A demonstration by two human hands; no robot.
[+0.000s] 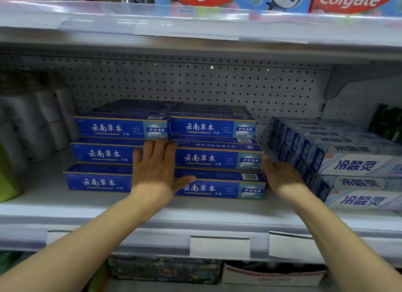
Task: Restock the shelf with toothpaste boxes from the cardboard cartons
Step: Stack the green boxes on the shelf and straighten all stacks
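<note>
My left hand (155, 169) lies flat, fingers straight, against the fronts of the blue toothpaste boxes (215, 159) stacked three high in two columns on the shelf (217, 211). My right hand (280, 174) presses the stack's right end — this grip looks apart too, clamped on nothing. To do this well I should push evenly with both palms, squaring the fronts flush, keeping clear of the white boxes (352, 167) just beside.

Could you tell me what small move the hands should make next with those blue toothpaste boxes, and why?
Probably a gentle push backward and inward. The left hand lies flat on the fronts of the blue toothpaste boxes, the right hand rests at the right end of the stack, and the lower rows jut further forward than the top row, so the faces look uneven.
</note>
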